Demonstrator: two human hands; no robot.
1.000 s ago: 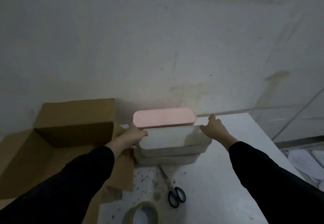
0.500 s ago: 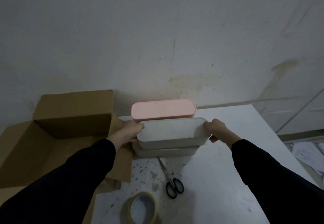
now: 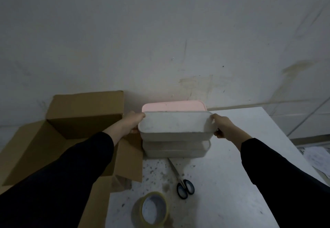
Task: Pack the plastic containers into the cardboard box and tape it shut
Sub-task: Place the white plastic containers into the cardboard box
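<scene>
Raised white container [image 3: 175, 125] (topmost), between left grip [image 3: 133, 123], right grip [image 3: 223, 126]

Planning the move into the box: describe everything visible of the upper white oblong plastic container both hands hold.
The upper white oblong plastic container has rounded corners and a grimy-looking top. It lies level, long side facing the camera, above a second white plastic container, in front of a pink plastic container. The left hand grips its left end, the right hand its right end.

Box [image 3: 84, 120] left of stacked containers [image 3: 175, 138] — scissors [image 3: 180, 181] and tape roll [image 3: 153, 210] in front.
</scene>
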